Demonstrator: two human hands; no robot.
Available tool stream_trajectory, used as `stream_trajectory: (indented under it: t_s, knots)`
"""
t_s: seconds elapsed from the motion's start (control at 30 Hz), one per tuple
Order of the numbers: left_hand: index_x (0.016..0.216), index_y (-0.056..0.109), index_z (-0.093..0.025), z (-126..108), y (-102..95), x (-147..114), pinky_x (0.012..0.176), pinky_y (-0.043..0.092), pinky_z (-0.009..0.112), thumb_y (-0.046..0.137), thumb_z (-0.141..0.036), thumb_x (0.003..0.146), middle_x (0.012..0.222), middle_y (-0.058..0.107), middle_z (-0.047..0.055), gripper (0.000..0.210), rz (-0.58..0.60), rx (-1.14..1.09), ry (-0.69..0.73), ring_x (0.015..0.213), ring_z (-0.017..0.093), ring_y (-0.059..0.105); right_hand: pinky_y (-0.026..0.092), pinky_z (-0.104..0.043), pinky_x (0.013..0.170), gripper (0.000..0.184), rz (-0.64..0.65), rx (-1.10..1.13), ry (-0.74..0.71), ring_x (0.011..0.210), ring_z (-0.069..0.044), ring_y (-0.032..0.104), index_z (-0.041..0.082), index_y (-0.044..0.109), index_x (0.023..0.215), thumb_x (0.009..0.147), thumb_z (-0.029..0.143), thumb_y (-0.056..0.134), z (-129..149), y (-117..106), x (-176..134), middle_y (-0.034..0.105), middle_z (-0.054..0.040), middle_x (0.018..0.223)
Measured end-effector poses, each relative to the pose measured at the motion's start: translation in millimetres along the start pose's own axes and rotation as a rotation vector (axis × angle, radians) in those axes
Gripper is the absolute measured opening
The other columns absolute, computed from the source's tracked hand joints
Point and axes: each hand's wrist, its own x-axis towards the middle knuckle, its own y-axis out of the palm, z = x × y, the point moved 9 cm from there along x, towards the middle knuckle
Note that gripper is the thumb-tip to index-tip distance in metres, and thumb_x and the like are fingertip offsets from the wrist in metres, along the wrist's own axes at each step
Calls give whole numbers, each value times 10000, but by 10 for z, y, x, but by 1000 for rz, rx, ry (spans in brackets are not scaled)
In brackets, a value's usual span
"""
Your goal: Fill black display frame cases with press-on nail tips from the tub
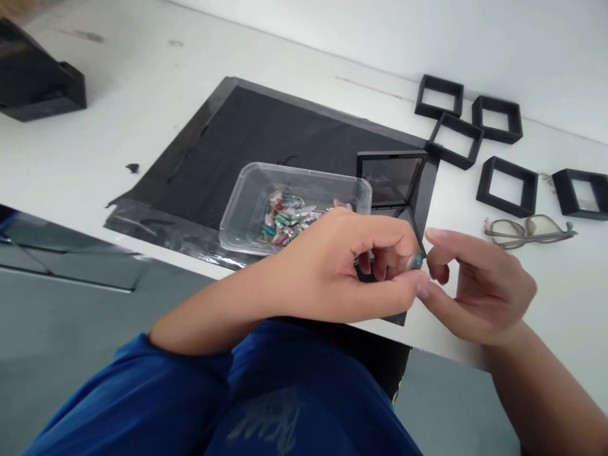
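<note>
My left hand (351, 266) reaches over the near right corner of a clear plastic tub (237, 212). Its thumb and forefinger pinch a small glossy blue-and-white piece (415, 261) that looks like a polished stone. Facing it from the right is my right hand (479, 285), curled with its thumb and forefinger apart. The right thumb tip meets the left thumb just below the piece, and nothing shows in the right fingers. Inside the tub lie several shiny green, red and clear pieces (287, 218). Behind my left hand a black display frame with a clear pane (392, 180) stands opened, partly hidden.
Under the tub a black mat (209, 158) is taped to the white table (142, 69). Several square black frames (507, 187) lie at the right, above folded eyeglasses (529, 237). A dark glossy object (38, 76) stands at the far left.
</note>
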Motion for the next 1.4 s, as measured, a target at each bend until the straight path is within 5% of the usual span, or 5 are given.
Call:
stream_trajectory:
  t_s: [0.17, 0.67, 1.03, 1.17, 1.4]
  knots:
    - [728, 537, -198, 79, 62, -12, 514, 456, 184, 697, -214, 942, 623, 619, -86, 268, 42, -67, -75, 560, 45, 554, 450, -272, 443, 630, 25, 74, -25, 552, -112, 494, 318, 665, 1493, 911, 116, 801, 30, 49, 9, 726, 25, 810]
    - [861, 656, -221, 49, -31, 29, 504, 513, 225, 829, -243, 910, 626, 691, -51, 180, -35, -175, -6, 527, 99, 624, 446, -284, 430, 502, -63, -79, 97, 465, -116, 454, 407, 731, 1353, 920, 159, 790, 73, -72, 26, 508, 94, 590]
    - [718, 693, -150, 206, -952, -60, 412, 437, 153, 781, -154, 930, 575, 710, -45, 229, -427, -80, 352, 458, 50, 601, 430, -299, 434, 569, -75, -68, 126, 472, -118, 440, 408, 718, 1390, 902, 128, 805, -2, -76, -21, 513, 91, 601]
    - [785, 710, -135, 186, -925, -77, 424, 456, 119, 810, -181, 925, 571, 691, -44, 178, -471, -128, 286, 460, 46, 610, 431, -293, 441, 523, -66, -65, 152, 467, -115, 435, 401, 736, 1363, 900, 171, 820, -56, -55, -39, 510, 95, 590]
    - [838, 703, -152, 71, -676, -130, 445, 478, 179, 730, -143, 958, 582, 654, -31, 123, -273, -274, 211, 462, 64, 558, 462, -280, 484, 581, -27, -132, 179, 494, -102, 447, 416, 715, 1391, 896, 124, 803, -159, -32, -62, 510, 103, 626]
